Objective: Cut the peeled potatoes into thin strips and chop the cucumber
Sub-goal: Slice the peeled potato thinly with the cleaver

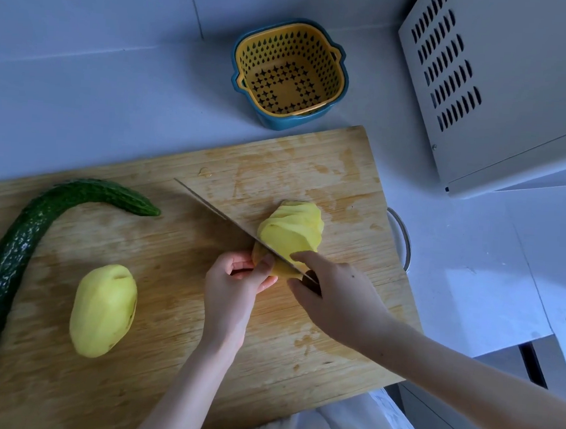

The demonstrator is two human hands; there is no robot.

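Observation:
A peeled potato [292, 230] lies at the middle right of the wooden cutting board [172, 246], partly cut into slices that lean away from me. My left hand [233, 288] pinches its uncut near end. My right hand [334, 293] grips the handle of a knife [215, 208] whose blade rests across the potato, tip pointing to the far left. A second whole peeled potato [102, 310] lies on the board's near left. A long curved dark green cucumber [21, 249] stretches along the board's left side.
A yellow strainer basket inside a blue bowl [289, 74] stands on the white counter beyond the board. A white vented appliance [498, 88] sits at the far right. A metal rim [402, 237] shows beside the board's right edge.

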